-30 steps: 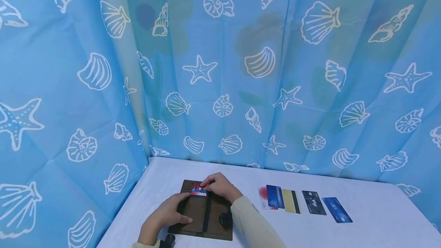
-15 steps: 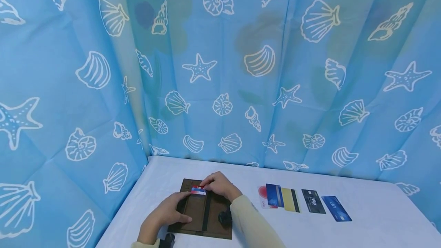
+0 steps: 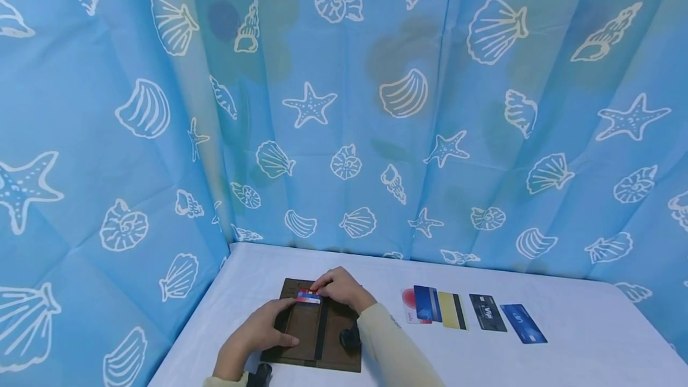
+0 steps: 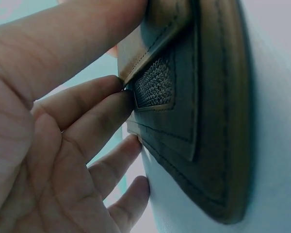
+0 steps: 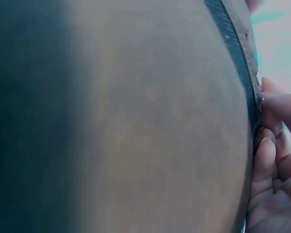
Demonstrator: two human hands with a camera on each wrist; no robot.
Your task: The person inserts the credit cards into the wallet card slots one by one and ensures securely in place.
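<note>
With your left fingers point(image 4: 99, 119) spread at the wallet point(image 3: 334, 348) and right fingers point(image 3: 325, 279) apparently pinching the red-and-blue card point(image 3: 309, 298), uneven pressure could skew it.

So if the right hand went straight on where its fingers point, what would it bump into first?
Probably the card in or on the wallet: the right hand is at its edge, though contact is hard to judge.

Two hands, the left hand point(image 3: 262, 328) at nine o'clock and the right hand point(image 3: 344, 289) at one, on one wallet point(image 3: 305, 330). Five loose cards point(image 3: 450, 310) toward three o'clock on one table point(image 3: 586, 351). At the wallet's twelve o'clock, one further card point(image 3: 309, 299), perhaps two; fingers partly cover it.
</note>
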